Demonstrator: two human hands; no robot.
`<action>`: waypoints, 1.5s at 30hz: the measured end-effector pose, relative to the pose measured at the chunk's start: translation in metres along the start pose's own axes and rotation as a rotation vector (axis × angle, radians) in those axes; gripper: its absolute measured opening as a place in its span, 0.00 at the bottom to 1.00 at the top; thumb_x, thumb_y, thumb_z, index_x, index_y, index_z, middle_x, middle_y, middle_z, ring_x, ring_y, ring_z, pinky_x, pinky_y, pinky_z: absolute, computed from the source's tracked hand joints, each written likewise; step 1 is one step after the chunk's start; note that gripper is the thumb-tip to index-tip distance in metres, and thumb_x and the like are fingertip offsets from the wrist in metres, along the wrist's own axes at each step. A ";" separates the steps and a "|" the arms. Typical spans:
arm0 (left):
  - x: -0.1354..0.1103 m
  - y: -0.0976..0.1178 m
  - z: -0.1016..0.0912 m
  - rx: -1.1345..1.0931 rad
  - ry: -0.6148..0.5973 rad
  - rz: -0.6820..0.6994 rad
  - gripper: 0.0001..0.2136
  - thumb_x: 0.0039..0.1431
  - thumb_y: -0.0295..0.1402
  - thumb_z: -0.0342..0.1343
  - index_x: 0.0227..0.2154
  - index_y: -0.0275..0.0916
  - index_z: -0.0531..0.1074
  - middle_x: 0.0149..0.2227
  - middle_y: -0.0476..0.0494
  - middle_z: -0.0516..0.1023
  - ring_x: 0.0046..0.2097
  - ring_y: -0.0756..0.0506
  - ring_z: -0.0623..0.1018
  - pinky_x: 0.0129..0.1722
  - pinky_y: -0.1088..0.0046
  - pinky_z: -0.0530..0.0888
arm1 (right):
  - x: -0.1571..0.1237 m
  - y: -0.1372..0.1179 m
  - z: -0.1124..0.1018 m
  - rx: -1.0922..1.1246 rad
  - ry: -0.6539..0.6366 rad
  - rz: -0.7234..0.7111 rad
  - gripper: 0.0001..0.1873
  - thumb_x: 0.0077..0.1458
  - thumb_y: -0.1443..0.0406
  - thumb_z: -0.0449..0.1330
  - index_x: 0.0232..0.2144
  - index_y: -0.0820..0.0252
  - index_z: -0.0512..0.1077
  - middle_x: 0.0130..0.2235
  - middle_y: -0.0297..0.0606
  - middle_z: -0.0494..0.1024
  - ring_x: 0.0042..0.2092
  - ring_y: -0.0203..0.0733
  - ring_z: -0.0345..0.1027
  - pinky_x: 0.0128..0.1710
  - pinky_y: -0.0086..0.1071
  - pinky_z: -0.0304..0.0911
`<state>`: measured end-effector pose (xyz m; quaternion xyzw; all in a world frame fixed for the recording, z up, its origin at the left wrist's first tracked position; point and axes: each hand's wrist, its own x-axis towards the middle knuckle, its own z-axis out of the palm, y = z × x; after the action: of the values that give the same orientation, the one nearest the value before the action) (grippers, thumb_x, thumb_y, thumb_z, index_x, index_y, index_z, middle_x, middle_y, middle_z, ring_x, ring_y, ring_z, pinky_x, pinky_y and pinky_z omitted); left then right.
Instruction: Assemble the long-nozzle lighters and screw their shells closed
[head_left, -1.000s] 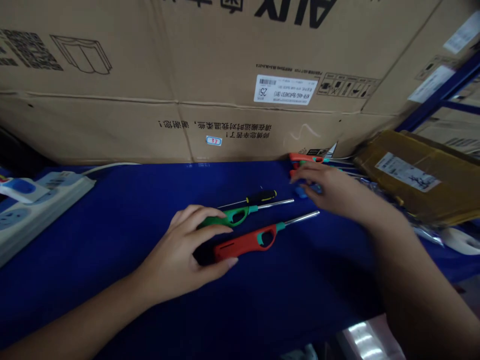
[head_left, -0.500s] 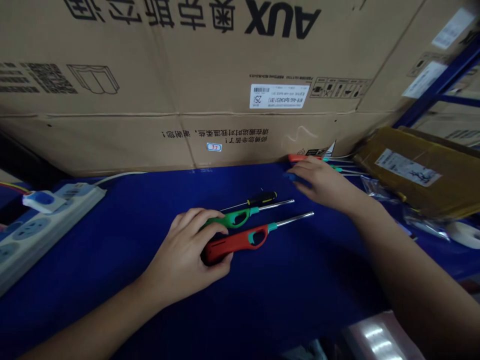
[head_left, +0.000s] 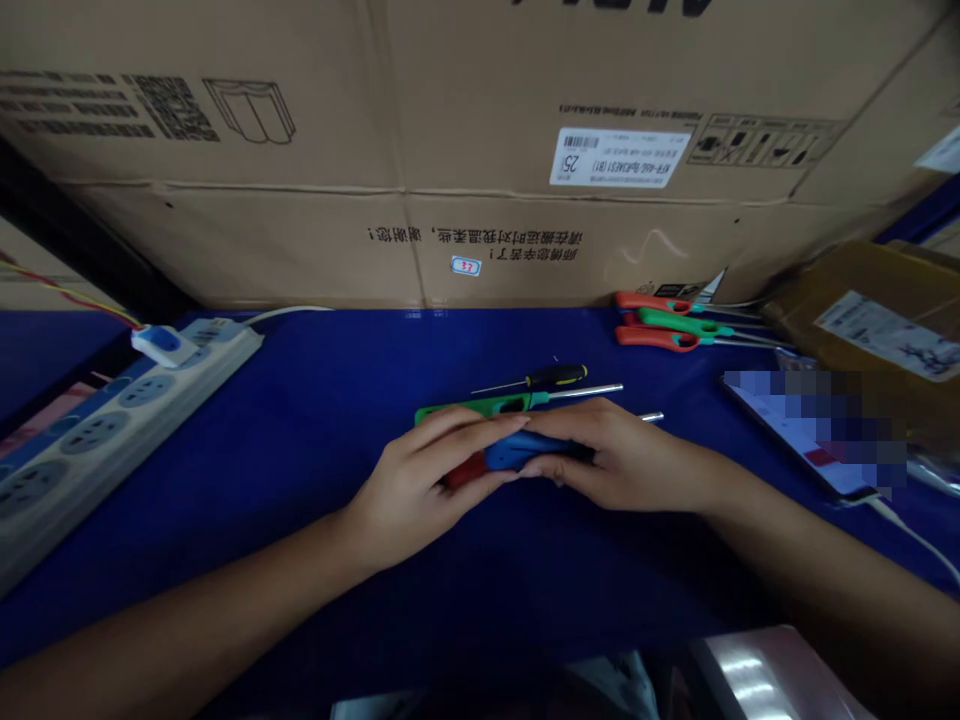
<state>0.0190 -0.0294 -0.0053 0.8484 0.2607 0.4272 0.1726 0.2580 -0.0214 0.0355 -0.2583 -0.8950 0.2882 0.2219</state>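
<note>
At the middle of the blue table [head_left: 315, 400] my left hand [head_left: 420, 480] and my right hand [head_left: 615, 460] meet over a blue lighter [head_left: 525, 450], each with fingers closed on it. A red lighter [head_left: 463, 470] lies under it, mostly hidden by my left fingers; its metal tip pokes out to the right. Just behind lies a green lighter [head_left: 480, 407], and behind that a small black-handled screwdriver [head_left: 551, 378].
A big cardboard box [head_left: 450, 150] walls off the back. A white power strip [head_left: 105, 420] lies at the left. Red and green lighters [head_left: 675, 325] are piled at the back right. A phone [head_left: 795, 420] and a brown parcel [head_left: 877, 320] sit at the right.
My right hand has come back from the pile at the back right with a blue lighter and joined my left hand over the red lighter. The view has shifted left.
</note>
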 end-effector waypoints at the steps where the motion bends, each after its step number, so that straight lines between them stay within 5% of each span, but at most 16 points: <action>1: 0.000 0.000 0.000 -0.019 0.017 -0.017 0.19 0.62 0.29 0.65 0.55 0.44 0.73 0.47 0.45 0.80 0.45 0.48 0.80 0.48 0.72 0.78 | 0.000 0.002 0.000 -0.011 0.023 -0.003 0.21 0.65 0.65 0.61 0.60 0.52 0.70 0.51 0.38 0.82 0.50 0.39 0.79 0.51 0.30 0.71; 4: 0.001 -0.001 0.001 -0.053 0.079 -0.106 0.19 0.59 0.30 0.67 0.53 0.43 0.76 0.42 0.46 0.80 0.39 0.50 0.80 0.42 0.75 0.79 | -0.002 0.009 -0.003 -0.125 0.068 -0.004 0.23 0.62 0.63 0.64 0.59 0.54 0.71 0.54 0.39 0.81 0.54 0.42 0.77 0.56 0.32 0.69; 8: 0.002 -0.006 0.001 -0.072 0.115 -0.209 0.17 0.58 0.32 0.68 0.50 0.41 0.78 0.34 0.49 0.79 0.34 0.50 0.78 0.38 0.74 0.78 | -0.006 0.013 -0.005 -0.310 0.099 0.021 0.21 0.62 0.63 0.63 0.57 0.60 0.72 0.49 0.44 0.83 0.48 0.45 0.79 0.49 0.35 0.73; 13: 0.003 -0.010 0.002 -0.165 0.160 -0.324 0.16 0.57 0.34 0.69 0.49 0.40 0.79 0.36 0.47 0.81 0.36 0.48 0.80 0.41 0.72 0.79 | -0.008 0.010 -0.015 -0.431 0.131 -0.010 0.22 0.63 0.61 0.61 0.58 0.60 0.72 0.49 0.45 0.81 0.48 0.47 0.77 0.48 0.39 0.72; 17: 0.000 -0.010 0.003 -0.142 0.155 -0.307 0.16 0.54 0.33 0.70 0.46 0.39 0.79 0.33 0.48 0.81 0.33 0.49 0.80 0.40 0.73 0.80 | -0.009 0.032 -0.028 -0.494 0.297 0.080 0.16 0.68 0.63 0.55 0.53 0.57 0.75 0.49 0.45 0.80 0.52 0.48 0.74 0.52 0.42 0.69; 21: -0.002 -0.011 0.003 -0.089 0.032 -0.288 0.13 0.54 0.34 0.70 0.42 0.39 0.78 0.35 0.47 0.82 0.34 0.48 0.81 0.38 0.72 0.80 | -0.008 0.065 -0.032 -0.539 0.380 0.232 0.11 0.62 0.63 0.60 0.45 0.60 0.78 0.45 0.46 0.78 0.47 0.49 0.74 0.53 0.49 0.68; 25: -0.002 -0.012 0.000 0.006 -0.122 -0.221 0.11 0.56 0.35 0.68 0.41 0.41 0.76 0.40 0.46 0.81 0.42 0.44 0.81 0.45 0.65 0.79 | -0.002 0.073 -0.026 -0.332 0.206 0.290 0.14 0.57 0.61 0.66 0.46 0.56 0.78 0.47 0.43 0.76 0.51 0.49 0.71 0.56 0.50 0.65; 28: -0.003 -0.013 -0.001 0.034 -0.181 -0.227 0.10 0.59 0.37 0.65 0.42 0.42 0.74 0.39 0.47 0.80 0.42 0.44 0.81 0.46 0.64 0.79 | 0.002 0.071 -0.021 -0.301 0.200 0.320 0.11 0.58 0.63 0.63 0.43 0.57 0.77 0.46 0.43 0.77 0.51 0.49 0.70 0.57 0.53 0.63; 33: -0.008 -0.015 0.001 0.099 -0.254 -0.152 0.18 0.60 0.36 0.65 0.52 0.43 0.73 0.48 0.43 0.79 0.51 0.40 0.79 0.53 0.58 0.77 | 0.002 0.074 -0.018 -0.191 0.198 0.321 0.09 0.58 0.64 0.61 0.42 0.58 0.75 0.42 0.40 0.81 0.44 0.44 0.76 0.48 0.42 0.72; 38: -0.007 -0.020 -0.001 0.113 -0.299 -0.106 0.21 0.58 0.23 0.62 0.54 0.43 0.74 0.47 0.44 0.79 0.50 0.42 0.79 0.52 0.62 0.78 | -0.001 0.082 -0.022 -0.174 0.389 0.304 0.12 0.59 0.61 0.61 0.44 0.58 0.76 0.44 0.43 0.80 0.47 0.44 0.77 0.51 0.42 0.72; 42: -0.005 -0.032 -0.003 0.148 -0.213 -0.103 0.19 0.59 0.23 0.60 0.53 0.43 0.76 0.47 0.44 0.80 0.51 0.42 0.79 0.52 0.62 0.79 | -0.009 0.085 -0.040 -0.183 0.618 0.357 0.18 0.60 0.56 0.59 0.47 0.61 0.75 0.45 0.45 0.82 0.47 0.46 0.78 0.51 0.43 0.72; 45: -0.004 -0.041 -0.003 0.181 -0.149 -0.110 0.16 0.61 0.26 0.59 0.51 0.42 0.77 0.47 0.43 0.80 0.50 0.41 0.79 0.52 0.60 0.79 | -0.019 0.084 -0.055 -0.209 0.662 0.429 0.13 0.56 0.58 0.61 0.38 0.59 0.79 0.38 0.41 0.84 0.41 0.46 0.78 0.47 0.42 0.73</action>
<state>0.0027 0.0017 -0.0277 0.8743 0.3309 0.3275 0.1372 0.3307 0.0487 0.0181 -0.5389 -0.7255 0.1367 0.4056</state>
